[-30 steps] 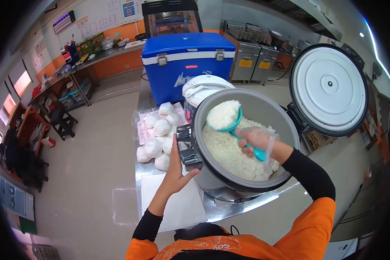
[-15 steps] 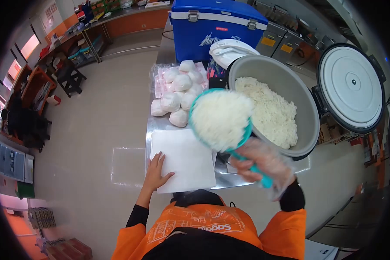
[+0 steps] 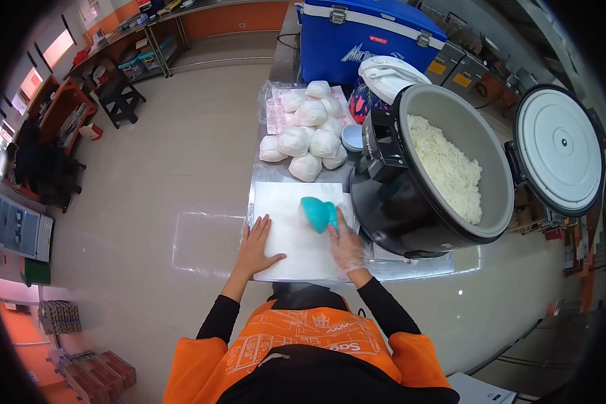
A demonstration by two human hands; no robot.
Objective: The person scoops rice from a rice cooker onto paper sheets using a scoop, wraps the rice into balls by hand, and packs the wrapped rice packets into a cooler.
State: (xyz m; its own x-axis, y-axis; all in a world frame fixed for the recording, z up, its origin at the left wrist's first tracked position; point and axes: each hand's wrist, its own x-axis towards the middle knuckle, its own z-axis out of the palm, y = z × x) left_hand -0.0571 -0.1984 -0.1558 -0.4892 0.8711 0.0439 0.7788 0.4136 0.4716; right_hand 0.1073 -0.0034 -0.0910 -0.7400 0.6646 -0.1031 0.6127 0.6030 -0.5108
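1 scoop (image 3: 317,213), 1 cooker (image 3: 392,217), 1 icebox (image 3: 357,67)

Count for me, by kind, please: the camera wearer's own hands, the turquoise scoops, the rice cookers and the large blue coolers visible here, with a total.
Left hand and right hand: 2
Turquoise scoop: 1
Rice cooker: 1
Large blue cooler: 1
Total: 5

One turquoise scoop (image 3: 318,214) was held bowl-down over white paper (image 3: 299,252) by the gloved right grip (image 3: 347,249); left grip (image 3: 256,246) lay flat on the paper.
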